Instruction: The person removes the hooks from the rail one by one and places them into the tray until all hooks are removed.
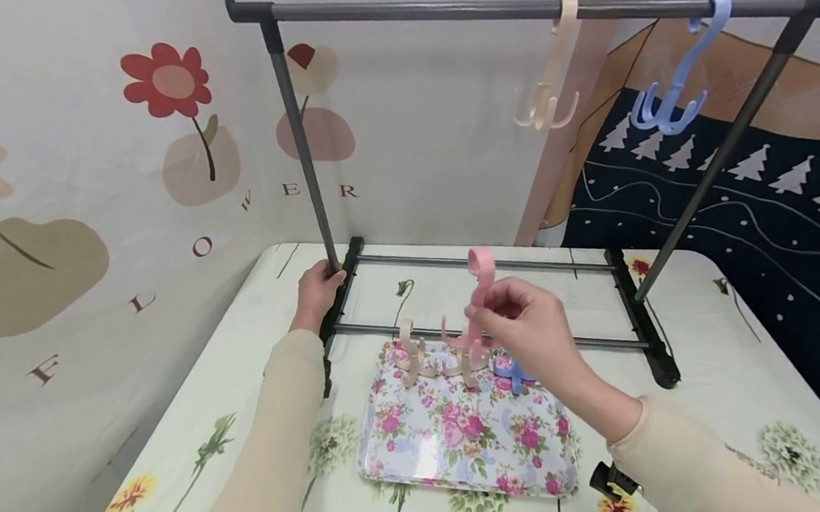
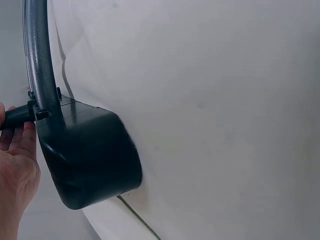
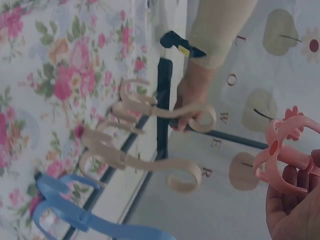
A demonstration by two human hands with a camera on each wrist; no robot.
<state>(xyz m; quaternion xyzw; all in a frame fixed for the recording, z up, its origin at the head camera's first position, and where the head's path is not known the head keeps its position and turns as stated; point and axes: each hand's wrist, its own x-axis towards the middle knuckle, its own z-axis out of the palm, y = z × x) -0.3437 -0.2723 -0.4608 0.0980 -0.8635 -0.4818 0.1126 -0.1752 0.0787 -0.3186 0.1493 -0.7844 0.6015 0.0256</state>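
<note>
One pink hook [image 1: 484, 280], flowered tablecloth [image 1: 236, 359], flower-print hanging [image 1: 421, 127], tree-print cloth [image 1: 765, 218]

A pink plastic hook [image 1: 484, 283] was held in the right hand [image 1: 532, 324] at the middle of the head view, roughly upright, its curled end up and its prongs down. The dark grey rack [image 1: 417, 9] stood upright on black feet, its top bar across the upper frame; the left hand [image 1: 319, 293] gripped the foot of its left post. From that bar, at upper right, hung a beige hook [image 1: 555, 57] and a blue hook [image 1: 691, 57], prongs down. Below centre, two more beige hooks [image 1: 412, 354] and another blue one [image 1: 514, 372] lay along the far edge of a flowered tray [image 1: 450, 463].
</note>
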